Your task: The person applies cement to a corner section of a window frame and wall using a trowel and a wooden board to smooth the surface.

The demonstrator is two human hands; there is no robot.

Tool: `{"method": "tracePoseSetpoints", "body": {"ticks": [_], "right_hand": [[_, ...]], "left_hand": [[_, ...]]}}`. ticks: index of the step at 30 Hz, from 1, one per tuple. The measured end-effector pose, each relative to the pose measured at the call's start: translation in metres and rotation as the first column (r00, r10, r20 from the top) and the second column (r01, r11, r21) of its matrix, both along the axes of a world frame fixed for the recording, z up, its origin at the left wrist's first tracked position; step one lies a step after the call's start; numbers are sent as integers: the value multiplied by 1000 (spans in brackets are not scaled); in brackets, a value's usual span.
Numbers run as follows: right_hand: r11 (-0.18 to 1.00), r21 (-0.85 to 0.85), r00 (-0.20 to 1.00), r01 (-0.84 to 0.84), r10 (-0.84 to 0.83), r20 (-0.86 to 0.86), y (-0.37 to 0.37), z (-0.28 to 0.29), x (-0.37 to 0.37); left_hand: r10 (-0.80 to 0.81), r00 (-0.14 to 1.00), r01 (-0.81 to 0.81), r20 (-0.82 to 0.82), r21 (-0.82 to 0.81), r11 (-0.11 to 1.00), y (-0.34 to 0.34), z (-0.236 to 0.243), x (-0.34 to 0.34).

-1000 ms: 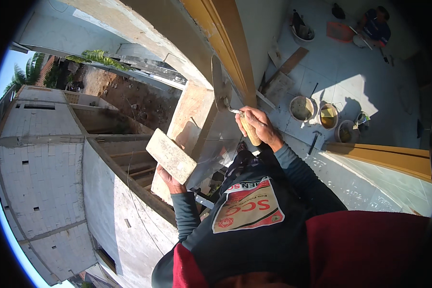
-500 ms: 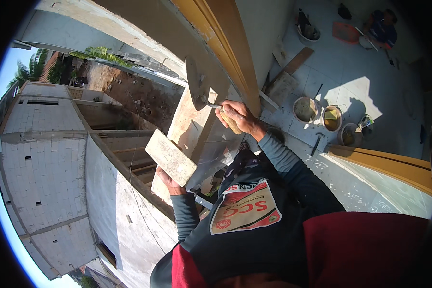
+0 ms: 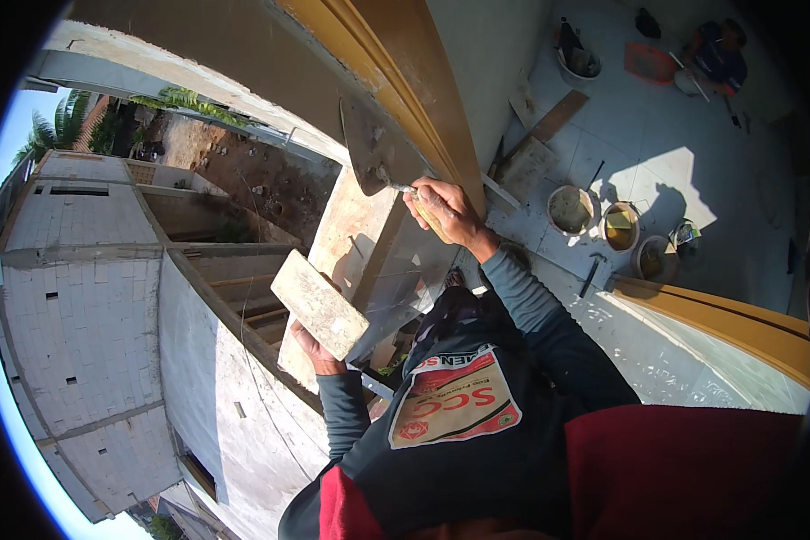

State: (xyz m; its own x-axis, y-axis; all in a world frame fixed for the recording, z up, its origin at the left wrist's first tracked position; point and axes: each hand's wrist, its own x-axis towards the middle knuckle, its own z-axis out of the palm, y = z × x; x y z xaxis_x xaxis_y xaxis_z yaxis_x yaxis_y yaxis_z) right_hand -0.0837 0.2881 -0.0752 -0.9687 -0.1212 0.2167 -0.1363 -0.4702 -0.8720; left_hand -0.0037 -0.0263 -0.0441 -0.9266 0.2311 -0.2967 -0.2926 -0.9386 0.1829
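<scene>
My right hand (image 3: 452,214) is closed round the wooden handle of a trowel (image 3: 366,160). The pointed metal blade extends up and left, over the grey plastered strip (image 3: 243,67) beside the door frame (image 3: 400,85); whether it touches the plaster I cannot tell. Lower and to the left, my left hand (image 3: 315,347) grips a plastering float (image 3: 319,304), a pale rectangular board smeared with dried mortar. Its grip and most of my fingers are hidden under the board. Beneath both tools runs a pale wall ledge (image 3: 337,225) with the trowel hand's shadow nearby.
On the tiled floor at right stand several buckets (image 3: 571,211) and a hammer-like tool (image 3: 590,275). A wooden plank (image 3: 558,114) leans near the wall. Far right, a person (image 3: 718,56) crouches beside an orange tub (image 3: 650,63). At left the ground drops to an unplastered block building (image 3: 81,315).
The trowel blade has shifted slightly left and turned, showing more of its broad face. My left hand and the float stay nearly in place. The view has tilted a little.
</scene>
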Motion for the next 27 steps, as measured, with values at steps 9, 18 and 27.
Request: {"method": "tracePoseSetpoints", "body": {"ticks": [9,18,27], "right_hand": [[999,-40,997,-35,37,60,-10,-6,40],[996,-79,998,40,-35,58,-14,-17,4],[995,-18,995,-98,99,34,-38,-17,36]], "left_hand": [[13,1000,-14,7,146,989,6,-3,-3],[39,999,-42,25,100,994,7,-6,3],[21,1000,-23,22,95,995,3,-11,1]]}}
